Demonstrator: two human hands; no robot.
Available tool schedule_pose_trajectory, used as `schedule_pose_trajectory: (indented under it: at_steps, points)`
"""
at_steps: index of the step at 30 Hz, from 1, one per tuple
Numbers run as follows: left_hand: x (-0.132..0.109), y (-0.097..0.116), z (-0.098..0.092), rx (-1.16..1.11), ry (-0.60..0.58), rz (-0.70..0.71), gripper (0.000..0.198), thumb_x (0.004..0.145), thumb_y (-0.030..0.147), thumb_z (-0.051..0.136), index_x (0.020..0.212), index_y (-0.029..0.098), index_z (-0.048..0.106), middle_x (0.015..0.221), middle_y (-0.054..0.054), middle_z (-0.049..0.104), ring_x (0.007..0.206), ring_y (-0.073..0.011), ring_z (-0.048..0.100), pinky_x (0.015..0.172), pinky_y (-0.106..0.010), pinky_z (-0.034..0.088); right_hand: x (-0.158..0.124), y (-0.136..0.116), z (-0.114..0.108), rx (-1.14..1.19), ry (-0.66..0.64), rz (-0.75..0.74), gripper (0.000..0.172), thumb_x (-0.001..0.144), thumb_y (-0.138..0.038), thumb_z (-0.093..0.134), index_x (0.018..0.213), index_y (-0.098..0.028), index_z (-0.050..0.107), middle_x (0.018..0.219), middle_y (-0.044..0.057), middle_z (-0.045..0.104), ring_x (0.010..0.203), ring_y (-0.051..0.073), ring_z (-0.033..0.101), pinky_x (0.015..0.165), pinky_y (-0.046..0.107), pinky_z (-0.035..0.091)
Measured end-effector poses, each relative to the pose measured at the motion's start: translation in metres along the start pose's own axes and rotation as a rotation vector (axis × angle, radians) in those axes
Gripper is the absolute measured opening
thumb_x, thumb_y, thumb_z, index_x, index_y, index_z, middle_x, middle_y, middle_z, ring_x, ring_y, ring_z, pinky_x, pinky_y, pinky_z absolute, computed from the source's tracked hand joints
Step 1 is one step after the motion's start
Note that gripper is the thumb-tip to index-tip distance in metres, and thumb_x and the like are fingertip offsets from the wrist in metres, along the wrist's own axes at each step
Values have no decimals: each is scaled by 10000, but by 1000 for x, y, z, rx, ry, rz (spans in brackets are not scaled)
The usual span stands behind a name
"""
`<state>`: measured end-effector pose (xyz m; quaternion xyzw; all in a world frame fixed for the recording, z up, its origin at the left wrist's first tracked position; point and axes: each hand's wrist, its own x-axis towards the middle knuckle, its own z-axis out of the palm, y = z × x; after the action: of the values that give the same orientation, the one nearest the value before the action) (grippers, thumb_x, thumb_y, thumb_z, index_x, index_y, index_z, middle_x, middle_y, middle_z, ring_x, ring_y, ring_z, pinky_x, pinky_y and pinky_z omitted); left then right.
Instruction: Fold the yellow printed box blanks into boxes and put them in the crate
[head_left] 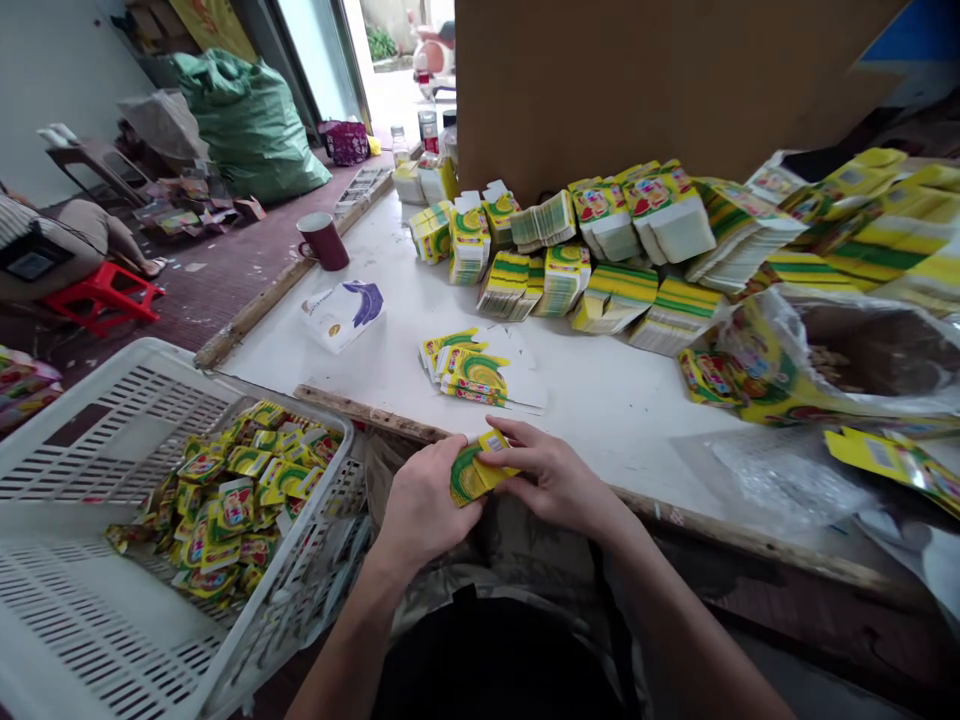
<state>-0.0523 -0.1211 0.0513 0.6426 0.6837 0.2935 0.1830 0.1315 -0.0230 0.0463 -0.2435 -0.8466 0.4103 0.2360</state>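
Note:
A small yellow and green printed carton (469, 476) is between my hands, just over the table's front edge. My left hand (426, 500) grips its left side, with the fingers wrapped round behind. On the other end, my right hand (551, 475) pinches a yellow flap with thumb and fingertips. Just beyond lies a loose fan of flat, unfolded cartons (472, 370) on the white tabletop (600, 410). To my left, a white plastic basket (161, 375) holds a heap of small yellow cartons (232, 505).
Stacks of flat cartons (525, 285) line the table's back. An open plastic bag (780, 350) stands right, near clear plastic wrap (787, 480). A maroon mug (324, 242) and a white-purple box (345, 312) stand left. A person sits by a red stool (105, 295).

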Motion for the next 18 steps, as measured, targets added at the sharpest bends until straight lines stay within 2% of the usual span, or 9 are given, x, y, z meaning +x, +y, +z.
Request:
schedule_pose_trajectory:
  at_steps: [2, 5, 7, 9, 11, 13, 15, 17, 18]
  points:
    - [-1, -4, -1, -34, -3, -13, 541, 648, 263, 738, 1154, 214, 556, 997, -89, 715, 886, -279, 691, 778, -373, 544, 2, -1, -1, 5, -21, -24, 349, 796, -130, 687, 1108, -279, 730, 1413, 124, 540, 1228, 285, 581, 1001, 451, 488]
    - [-1, -8, -5, -128, -47, -25, 597, 617, 254, 769, 1176, 237, 563, 1003, -64, 722, 868, -257, 698, 751, -338, 551, 3, -1, -10, -5, -177, -31, 332, 819, -172, 692, 1120, -310, 724, 1400, 102, 556, 1242, 277, 570, 1000, 437, 489]
    - [0, -9, -6, -144, -40, -16, 589, 606, 240, 773, 1163, 235, 583, 1007, -65, 723, 880, -262, 696, 764, -340, 549, 4, 0, -14, -21, -223, -10, 337, 809, -187, 709, 1118, -322, 725, 1399, 101, 558, 1240, 287, 571, 1001, 448, 487]
    - [1, -10, -4, -120, 1, -11, 531, 620, 235, 759, 1128, 219, 605, 994, -74, 719, 883, -270, 690, 775, -355, 543, 4, 1, -9, -10, -152, 7, 311, 810, -173, 696, 1087, -308, 741, 1409, 109, 546, 1232, 298, 576, 1000, 466, 487]
    - [2, -9, -2, -111, 37, -31, 506, 643, 247, 749, 1125, 203, 599, 1005, -86, 709, 889, -271, 680, 787, -368, 536, 4, 1, 2, 51, -15, 9, 318, 826, -146, 659, 1094, -299, 736, 1425, 104, 530, 1240, 291, 570, 1009, 468, 481]
    - [3, -7, 2, -152, 46, -79, 532, 655, 265, 753, 1152, 191, 577, 1028, -92, 698, 906, -268, 671, 808, -375, 529, 7, -1, 12, 144, 103, 18, 383, 826, -149, 664, 1173, -309, 689, 1418, 88, 539, 1266, 272, 548, 1043, 460, 455]
    - [4, -5, 5, -280, 55, -149, 584, 654, 287, 775, 1186, 189, 556, 1038, -88, 687, 909, -254, 667, 815, -362, 527, 15, 0, 17, 260, 151, 49, 508, 803, -199, 715, 1285, -308, 595, 1387, 84, 566, 1257, 257, 553, 1040, 444, 461]
    - [5, -6, 6, -495, 211, -229, 634, 668, 319, 788, 1235, 211, 527, 1046, -70, 672, 879, -218, 668, 788, -323, 531, 27, 6, 14, 291, 175, 125, 553, 794, -270, 737, 1311, -263, 541, 1317, 96, 610, 1156, 234, 619, 956, 393, 524]
    - [6, -9, 5, -620, 379, -258, 635, 694, 356, 774, 1258, 232, 510, 1070, -62, 660, 878, -201, 665, 782, -304, 531, 34, 12, 11, 230, 203, 187, 510, 807, -301, 723, 1280, -232, 547, 1262, 101, 635, 1076, 218, 652, 893, 364, 551]
